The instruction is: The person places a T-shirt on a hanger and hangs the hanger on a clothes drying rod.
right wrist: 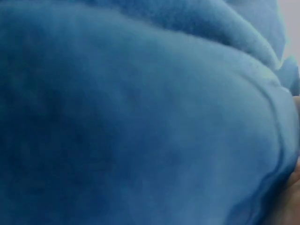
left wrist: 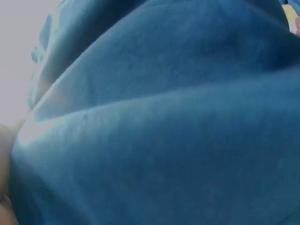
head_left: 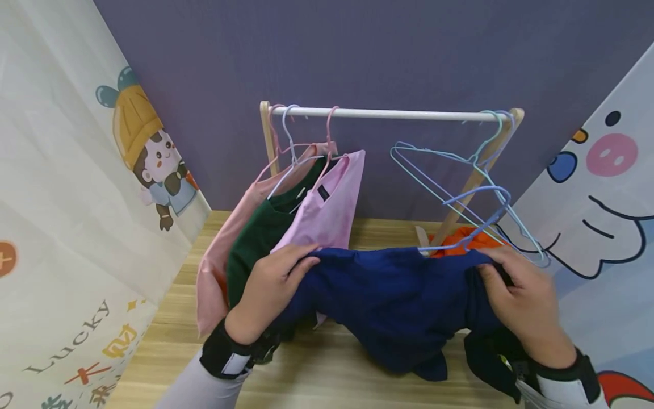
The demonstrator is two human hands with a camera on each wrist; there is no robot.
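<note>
Garment [head_left: 393,301], lower centre: left hand [head_left: 268,287] and right hand [head_left: 528,309] fingers pinch top edge; blue hanger [head_left: 484,225], centre right, could slip out under uneven pull.

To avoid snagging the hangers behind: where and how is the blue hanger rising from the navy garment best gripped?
Probably at the neck of the blue hanger, from above on the person's side: it sticks up past the navy garment, and bare hangers hang behind.
</note>
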